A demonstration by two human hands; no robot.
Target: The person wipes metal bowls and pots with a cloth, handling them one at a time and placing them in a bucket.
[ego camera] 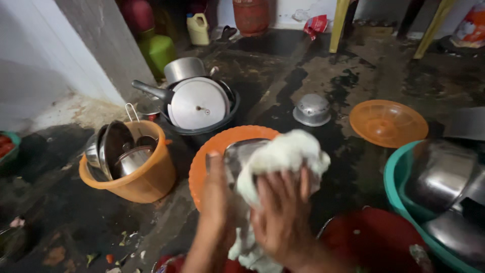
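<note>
- Dark, wet concrete floor [283, 96] fills most of the frame, blotched with puddles and, at lower left, strewn with small vegetable scraps.
- At upper left a whitewashed wall [35, 55] meets a grey corner pillar.
- Lower centre: the left hand [218, 194] grips the edge of a steel vessel [241, 151], fingers curled round it.
- Beside it, the right hand [283, 212] presses a bunched white cloth [283, 156] against that vessel, fingers spread over the fabric; the cloth's tail hangs down between the wrists.
- Both are held above an orange plastic basin [222, 141] at frame centre.
- Left of centre, an orange tub [146, 177] holds steel plates and cups standing on edge.
- Behind it, a dark pan [202, 129] carries a round metal lid and a steel pot.
- Upper centre right, a small steel bowl [312, 109] sits upside down on the floor, near an orange sieve-like lid [388, 123].
- Right edge: a teal tub [399, 192] piled with steel vessels.
- Along the top, a red gas cylinder [251, 15], a yellow jug and yellow chair legs.
</note>
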